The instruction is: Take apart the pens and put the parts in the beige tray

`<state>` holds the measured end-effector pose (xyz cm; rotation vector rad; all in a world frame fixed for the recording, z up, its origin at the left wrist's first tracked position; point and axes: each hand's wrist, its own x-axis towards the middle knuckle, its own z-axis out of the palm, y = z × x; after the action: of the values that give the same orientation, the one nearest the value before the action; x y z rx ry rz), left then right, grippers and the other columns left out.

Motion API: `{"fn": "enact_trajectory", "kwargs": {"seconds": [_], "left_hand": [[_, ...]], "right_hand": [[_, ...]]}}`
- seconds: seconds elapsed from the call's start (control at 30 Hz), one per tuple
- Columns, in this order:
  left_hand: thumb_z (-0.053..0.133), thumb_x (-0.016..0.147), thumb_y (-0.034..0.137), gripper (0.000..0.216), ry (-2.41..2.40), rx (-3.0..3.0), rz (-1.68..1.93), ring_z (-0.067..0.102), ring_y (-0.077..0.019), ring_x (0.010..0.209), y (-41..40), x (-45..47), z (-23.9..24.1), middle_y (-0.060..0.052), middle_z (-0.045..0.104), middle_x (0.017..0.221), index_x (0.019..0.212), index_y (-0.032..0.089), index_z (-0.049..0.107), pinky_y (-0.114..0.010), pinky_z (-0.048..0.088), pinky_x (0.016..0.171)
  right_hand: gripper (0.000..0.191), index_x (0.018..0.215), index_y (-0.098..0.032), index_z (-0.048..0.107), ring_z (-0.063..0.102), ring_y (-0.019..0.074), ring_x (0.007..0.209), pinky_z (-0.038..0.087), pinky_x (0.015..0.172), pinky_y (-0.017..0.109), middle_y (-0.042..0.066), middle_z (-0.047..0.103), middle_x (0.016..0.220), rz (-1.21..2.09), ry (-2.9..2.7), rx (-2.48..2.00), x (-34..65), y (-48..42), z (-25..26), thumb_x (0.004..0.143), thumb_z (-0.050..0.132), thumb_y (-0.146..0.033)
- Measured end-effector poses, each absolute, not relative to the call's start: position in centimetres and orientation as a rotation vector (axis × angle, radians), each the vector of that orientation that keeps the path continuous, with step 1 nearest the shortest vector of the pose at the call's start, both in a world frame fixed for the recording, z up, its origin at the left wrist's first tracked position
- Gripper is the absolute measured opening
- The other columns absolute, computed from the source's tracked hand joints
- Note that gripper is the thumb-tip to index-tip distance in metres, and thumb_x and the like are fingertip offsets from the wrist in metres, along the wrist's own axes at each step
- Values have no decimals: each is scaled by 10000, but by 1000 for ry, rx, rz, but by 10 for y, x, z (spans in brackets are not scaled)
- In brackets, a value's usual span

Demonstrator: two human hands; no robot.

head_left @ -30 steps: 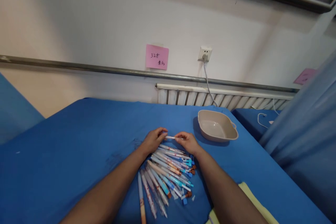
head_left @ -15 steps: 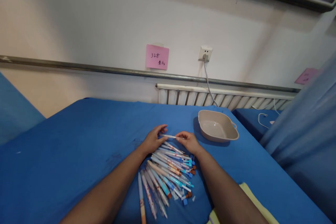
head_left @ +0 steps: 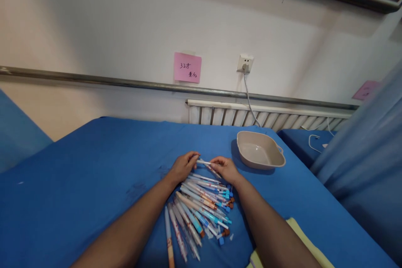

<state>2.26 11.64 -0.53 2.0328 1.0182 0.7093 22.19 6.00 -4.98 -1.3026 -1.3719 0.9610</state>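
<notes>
Over blue cloth [head_left: 103, 163], the left hand [head_left: 184, 167] has closed on the slim white rod [head_left: 204, 162] pinched by the right hand [head_left: 227, 170] opposite, apparently steadying it.

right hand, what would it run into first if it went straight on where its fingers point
Past the thin white piece it holds, the right hand would probably meet the left hand first; they face each other, though one view leaves their exact depth unclear.

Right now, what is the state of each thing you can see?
Left hand: closed on white pen
Right hand: pinching same pen
Other pens: fanned out on blue sheet
Basin: upright, open-topped
Plug: in socket
Nearer pink note: on wall
Yellow cloth: partly hidden
</notes>
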Motion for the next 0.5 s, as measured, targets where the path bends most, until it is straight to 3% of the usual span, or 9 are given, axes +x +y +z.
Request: {"fn": "enact_trajectory", "kwargs": {"seconds": [0.17, 0.3, 0.5], "left_hand": [[433, 816, 525, 422, 1154, 1997, 773, 545, -157, 526, 126, 16, -10, 21, 591, 526, 859, 166, 650, -246, 392, 547], [456, 791, 525, 422, 1225, 1948, 874, 542, -157, 513, 134, 14, -16, 26, 578, 525, 899, 152, 621, -242, 381, 522], [458, 794, 485, 414, 1267, 1934, 1001, 540, -155, 571, 136, 18, -16, 16, 584, 617, 973, 142, 606, -246, 380, 540]], "right_hand": [[280, 808, -171, 666, 553, 123, 616, 422, 594, 232, -1, 655, 691, 910, -1400, -1327, 226, 62, -53, 703, 624, -427], [260, 795, -174, 660, 555, 129, 638, 423, 630, 241, -2, 650, 693, 819, -1417, -1387, 237, 65, -57, 713, 610, -415], [227, 776, -163, 620, 512, 129, 564, 385, 535, 224, -7, 589, 610, 659, -1423, -1549, 258, 65, -59, 772, 537, -375]]}}
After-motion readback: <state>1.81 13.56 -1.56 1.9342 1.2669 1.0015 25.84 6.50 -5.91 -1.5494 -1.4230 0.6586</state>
